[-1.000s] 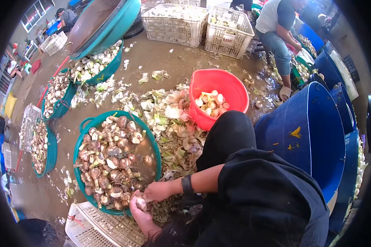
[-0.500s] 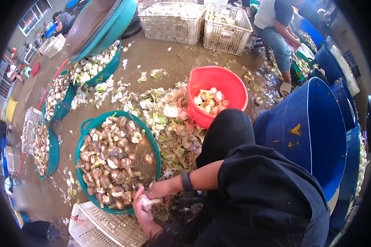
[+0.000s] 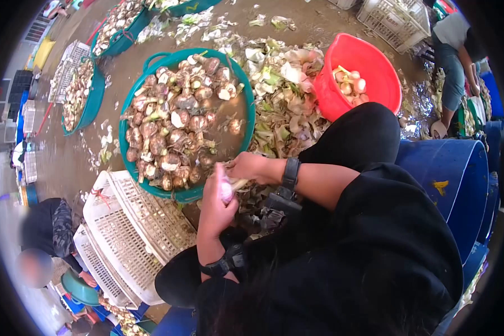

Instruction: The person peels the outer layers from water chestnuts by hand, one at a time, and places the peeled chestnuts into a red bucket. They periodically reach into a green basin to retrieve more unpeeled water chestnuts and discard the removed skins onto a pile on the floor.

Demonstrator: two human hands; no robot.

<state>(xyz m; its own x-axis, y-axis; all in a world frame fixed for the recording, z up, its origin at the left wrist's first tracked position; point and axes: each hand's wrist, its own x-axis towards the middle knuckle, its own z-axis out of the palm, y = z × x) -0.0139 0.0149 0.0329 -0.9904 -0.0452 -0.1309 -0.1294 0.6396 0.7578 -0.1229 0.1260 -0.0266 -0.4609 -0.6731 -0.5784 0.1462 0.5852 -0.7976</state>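
Observation:
A garlic bulb [image 3: 226, 191] with purple-pink skin and a pale stem sits in my left hand [image 3: 211, 203], whose fingers are wrapped round it. My right hand [image 3: 253, 168] is closed beside the stem; whatever its fingers grip is hidden. Both hands are just off the near right rim of a green tub [image 3: 251, 120]. Muddy, brown-skinned garlic bulbs [image 3: 176, 120] with stems are heaped in the tub, in brown water. A red basin [image 3: 378, 64] beyond my knee holds several pale, cleaned bulbs [image 3: 350, 84].
Peeled skins [image 3: 285, 84] cover the wet floor between tub and basin. White plastic crates [image 3: 131, 221] stand near my left knee, with a person [image 3: 53, 229] beyond them. Blue barrels [image 3: 439, 162] stand at my right. Another person sits at the far right.
The view has turned, so the tub and basin appear higher and farther right. The bulb in my left hand now shows more purple skin. Fewer bulbs show in the basin from this angle.

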